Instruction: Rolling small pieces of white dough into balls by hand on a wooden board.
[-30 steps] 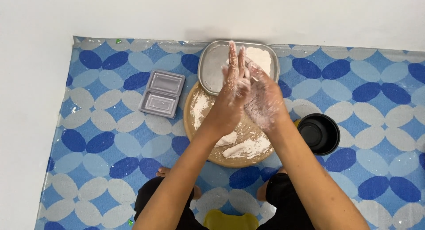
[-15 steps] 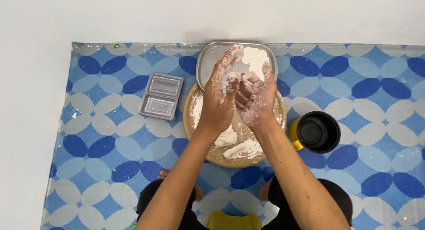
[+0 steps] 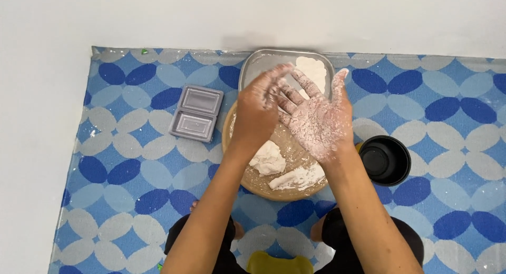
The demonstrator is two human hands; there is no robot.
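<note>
Right hand (image 3: 318,121) spread open, palm up, white-dusted — left hand (image 3: 258,108) rubbing its fingers (image 3: 292,95)

Two floury hands (image 3: 295,113), two dough lumps (image 3: 269,158), one round board (image 3: 237,147), one metal tray (image 3: 253,66), one black cup (image 3: 387,159)

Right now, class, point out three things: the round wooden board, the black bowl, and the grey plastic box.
round wooden board (image 3: 295,189), head view, bare front edge.
black bowl (image 3: 386,159), head view, inside bottom.
grey plastic box (image 3: 196,113), head view, middle hinge line.
</note>
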